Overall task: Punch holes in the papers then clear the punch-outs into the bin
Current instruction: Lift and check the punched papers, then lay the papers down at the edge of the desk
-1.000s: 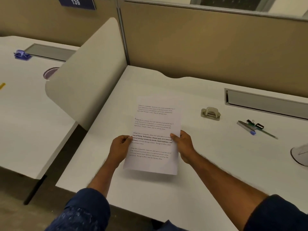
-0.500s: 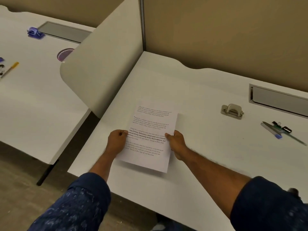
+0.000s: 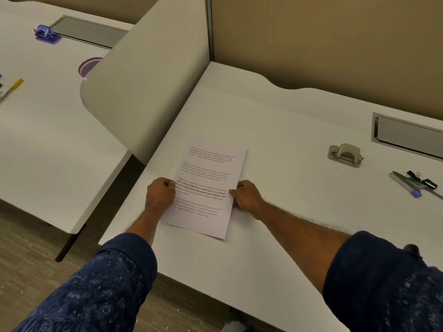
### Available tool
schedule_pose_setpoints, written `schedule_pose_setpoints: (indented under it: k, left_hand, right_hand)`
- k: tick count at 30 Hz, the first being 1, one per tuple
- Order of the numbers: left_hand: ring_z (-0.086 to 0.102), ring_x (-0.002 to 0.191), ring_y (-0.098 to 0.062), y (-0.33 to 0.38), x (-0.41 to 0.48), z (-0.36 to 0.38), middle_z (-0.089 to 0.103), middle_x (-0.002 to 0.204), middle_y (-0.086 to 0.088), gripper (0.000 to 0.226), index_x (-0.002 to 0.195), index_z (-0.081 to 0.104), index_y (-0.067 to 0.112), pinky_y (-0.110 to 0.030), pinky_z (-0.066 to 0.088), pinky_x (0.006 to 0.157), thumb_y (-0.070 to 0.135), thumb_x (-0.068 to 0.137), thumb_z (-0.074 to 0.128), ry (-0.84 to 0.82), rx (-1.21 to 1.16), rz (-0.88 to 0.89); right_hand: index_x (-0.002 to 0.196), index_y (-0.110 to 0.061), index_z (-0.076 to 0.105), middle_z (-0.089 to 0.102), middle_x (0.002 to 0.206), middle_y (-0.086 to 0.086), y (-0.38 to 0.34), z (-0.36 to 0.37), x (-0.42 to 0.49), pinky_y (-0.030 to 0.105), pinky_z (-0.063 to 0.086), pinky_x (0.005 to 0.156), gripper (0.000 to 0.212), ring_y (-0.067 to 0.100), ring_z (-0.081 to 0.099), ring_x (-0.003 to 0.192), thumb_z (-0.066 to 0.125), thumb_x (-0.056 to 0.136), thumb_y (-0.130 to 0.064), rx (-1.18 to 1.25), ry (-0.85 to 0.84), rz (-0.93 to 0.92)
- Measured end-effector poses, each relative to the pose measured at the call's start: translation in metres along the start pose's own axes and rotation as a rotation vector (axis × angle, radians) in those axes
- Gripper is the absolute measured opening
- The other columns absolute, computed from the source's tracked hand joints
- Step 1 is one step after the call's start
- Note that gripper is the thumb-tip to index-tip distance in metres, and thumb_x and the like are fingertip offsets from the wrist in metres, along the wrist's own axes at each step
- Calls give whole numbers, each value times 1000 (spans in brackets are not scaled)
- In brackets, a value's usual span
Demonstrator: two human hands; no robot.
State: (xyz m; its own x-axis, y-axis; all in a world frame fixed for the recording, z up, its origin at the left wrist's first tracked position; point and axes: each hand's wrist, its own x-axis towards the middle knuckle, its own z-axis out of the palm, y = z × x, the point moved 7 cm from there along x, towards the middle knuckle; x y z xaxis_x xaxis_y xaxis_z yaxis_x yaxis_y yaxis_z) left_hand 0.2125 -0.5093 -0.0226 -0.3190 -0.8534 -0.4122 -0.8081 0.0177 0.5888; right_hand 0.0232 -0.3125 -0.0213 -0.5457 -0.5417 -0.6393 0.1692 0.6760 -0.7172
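Hands, left (image 3: 160,195) and right (image 3: 247,197), pinch papers (image 3: 206,188) by side edges.

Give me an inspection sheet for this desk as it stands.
Surface: white desk with a grey hatch at the rear right.
Job's things: papers, printed side up, at the desk front; metal hole punch to the right, untouched; no bin in view.
Clutter: pen and binder clips at the far right.
Grippers: left hand and right hand each grip a side edge of the papers.
Cables: nothing seen.
Surroundings: curved divider panel, tan partition wall, neighbouring desk with a purple punch.
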Motion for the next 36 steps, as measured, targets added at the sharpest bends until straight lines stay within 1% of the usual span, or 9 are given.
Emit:
schedule_pose_setpoints:
  k: [3,4,7,9,11,13,16,23,36]
  left_hand:
    - [52,71,-9,-3,0,1,60,96,-3,16,103,60,12,-22,39,65,25,101,50,-4,8,-5]
    - [53,71,-9,-4,0,2,61,97,-3,15,103,60,14,-21,39,64,25,101,51,-4,8,-6]
    - [52,71,-9,-4,-2,3,63,102,-6,11,101,58,16,-21,39,63,25,100,51,8,23,-2]
    - [56,78,-12,-2,-5,3,63,110,-9,17,109,61,12,-22,41,71,21,100,50,13,42,5]
    - [60,99,-23,1,-9,0,60,121,-12,28,123,61,8,-26,41,83,17,100,49,33,75,16]
    - [57,114,-29,3,-13,-3,56,129,-13,35,132,57,8,-31,42,91,17,99,50,34,123,34]
    - [54,120,-30,4,-19,-3,51,134,-12,41,137,51,13,-38,45,98,25,98,54,9,181,68]
    - [49,125,-29,26,-44,14,50,140,-9,47,137,50,16,-47,41,105,37,95,58,57,262,216]
    - [57,115,-27,99,-111,99,61,126,-6,37,123,60,16,-47,43,99,29,89,66,13,327,610]
  right_hand:
    - [80,-24,58,70,101,7,2,0,1,36,59,69,12,26,69,85,57,86,-13,-39,15,-9]
    - [87,-21,59,69,106,6,4,0,1,40,59,77,7,26,68,91,58,86,-14,-51,18,-18]
    - [119,-9,54,62,119,7,6,-1,2,45,55,91,34,27,63,107,62,86,-17,-115,19,-40]
    - [124,-7,53,63,120,9,5,-2,1,35,51,90,41,26,61,108,63,86,-18,-202,27,-88]
    - [123,-4,55,65,116,11,5,-5,0,27,43,83,41,27,60,108,65,85,-18,-295,42,-132]
    - [121,0,54,64,113,15,5,-9,-1,28,43,82,42,29,59,107,66,85,-18,-370,57,-165]
    - [128,1,48,59,116,16,9,-14,-6,35,44,92,51,29,54,111,65,87,-22,-468,46,-209]
    - [141,-11,38,45,134,11,19,-40,-25,42,42,103,58,27,45,126,60,90,-28,-628,37,-280]
    - [137,-17,42,48,128,5,80,-143,-80,38,41,101,51,23,44,123,60,90,-28,-638,136,-256]
